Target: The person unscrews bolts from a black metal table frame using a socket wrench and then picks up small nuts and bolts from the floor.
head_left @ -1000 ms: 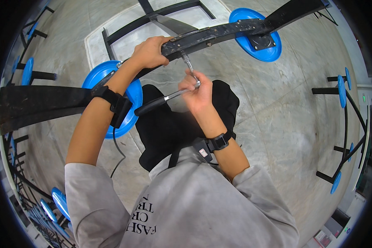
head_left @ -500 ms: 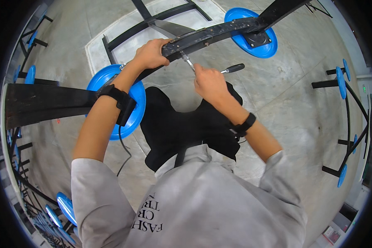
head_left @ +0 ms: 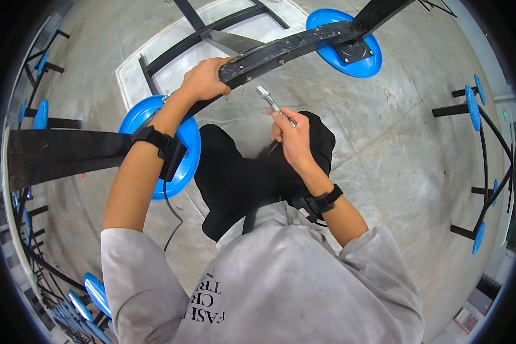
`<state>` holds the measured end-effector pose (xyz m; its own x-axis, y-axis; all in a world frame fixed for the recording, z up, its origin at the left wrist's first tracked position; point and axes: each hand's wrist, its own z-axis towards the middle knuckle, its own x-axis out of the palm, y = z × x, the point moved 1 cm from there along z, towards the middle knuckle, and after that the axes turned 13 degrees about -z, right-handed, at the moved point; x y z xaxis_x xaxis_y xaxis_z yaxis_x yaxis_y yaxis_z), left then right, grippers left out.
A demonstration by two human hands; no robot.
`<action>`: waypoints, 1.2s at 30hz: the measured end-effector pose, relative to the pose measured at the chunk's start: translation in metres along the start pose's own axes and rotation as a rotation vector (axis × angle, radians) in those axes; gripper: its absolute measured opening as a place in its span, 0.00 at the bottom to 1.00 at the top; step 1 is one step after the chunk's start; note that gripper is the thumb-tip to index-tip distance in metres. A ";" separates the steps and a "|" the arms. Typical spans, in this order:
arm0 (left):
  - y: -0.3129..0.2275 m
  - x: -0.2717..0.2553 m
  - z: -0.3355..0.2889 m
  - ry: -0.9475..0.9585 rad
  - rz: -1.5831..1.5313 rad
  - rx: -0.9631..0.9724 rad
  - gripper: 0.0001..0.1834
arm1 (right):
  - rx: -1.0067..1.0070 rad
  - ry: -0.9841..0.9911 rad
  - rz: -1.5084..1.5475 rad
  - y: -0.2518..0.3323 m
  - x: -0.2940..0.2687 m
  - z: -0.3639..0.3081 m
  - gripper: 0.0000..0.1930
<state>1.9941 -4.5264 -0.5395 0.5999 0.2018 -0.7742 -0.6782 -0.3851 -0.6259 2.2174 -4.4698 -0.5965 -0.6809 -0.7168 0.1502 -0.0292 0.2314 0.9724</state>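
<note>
My left hand (head_left: 205,81) is closed around the edge of a black metal beam (head_left: 286,50), with the thumb on its near side. Small bolts and holes show along the beam. In my right hand (head_left: 294,139) is a socket wrench (head_left: 267,98), gripped by its shaft. Its bright socket end points up toward the beam without touching it, and its dark handle hangs blurred below my fingers. Round blue seats are fixed near both ends of the beam: one (head_left: 190,153) beside my left forearm, the other (head_left: 368,67) at the far right.
A thick black leg (head_left: 69,155) juts out at the left. Black frame bars (head_left: 203,34) lie on a white sheet (head_left: 180,28) beyond the beam. More frames with blue seats (head_left: 473,109) stand along both sides. A cable (head_left: 172,223) hangs from my left wrist strap.
My right hand has drawn the socket wrench back toward me, off the beam, and turned so its handle now points downward. My left hand keeps its place on the beam.
</note>
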 end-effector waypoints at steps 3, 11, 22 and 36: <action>-0.007 -0.001 0.005 -0.010 -0.001 -0.007 0.39 | 0.173 0.050 0.397 0.006 0.009 0.014 0.11; -0.011 0.006 0.012 0.016 0.008 -0.031 0.39 | 0.329 0.008 0.758 -0.006 0.019 0.030 0.13; -0.003 0.001 0.009 -0.009 -0.022 0.002 0.38 | 0.514 0.232 1.415 -0.021 0.023 0.044 0.10; -0.010 0.005 0.014 0.006 -0.025 0.007 0.39 | -0.322 -0.059 -0.656 -0.008 0.002 0.041 0.06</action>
<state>1.9979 -4.5092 -0.5385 0.6193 0.2062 -0.7576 -0.6656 -0.3738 -0.6459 2.1865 -4.4464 -0.6113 -0.6353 -0.6031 -0.4824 -0.2344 -0.4446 0.8645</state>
